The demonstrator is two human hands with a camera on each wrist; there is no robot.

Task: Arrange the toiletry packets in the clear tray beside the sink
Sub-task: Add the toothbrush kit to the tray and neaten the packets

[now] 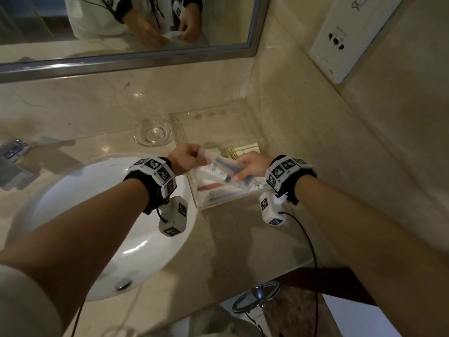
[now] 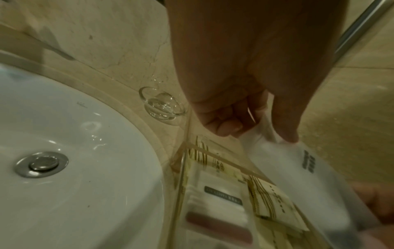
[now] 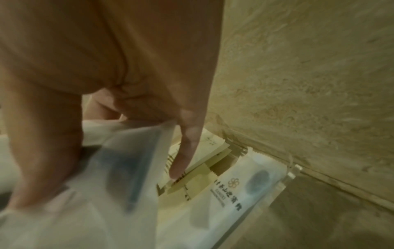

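Both hands hold one long translucent white packet (image 1: 218, 166) with dark contents just above the clear tray (image 1: 184, 132). My left hand (image 1: 188, 158) pinches its far left end, seen as a white sheet (image 2: 283, 161) in the left wrist view. My right hand (image 1: 251, 165) grips the near right end (image 3: 119, 161), with the index finger pointing down. In the tray lie cream and gold sachets (image 2: 270, 197), a white packet with a dark label (image 2: 221, 195), a packet with a red strip (image 1: 211, 186) and a white printed packet (image 3: 232, 190).
The tray sits in the counter corner against the beige stone wall (image 1: 328, 132). A small glass dish (image 1: 152, 132) stands just left of it. The white sink basin (image 1: 121, 215) with its metal drain (image 2: 41, 164) lies to the left, and a mirror (image 1: 126, 20) is behind.
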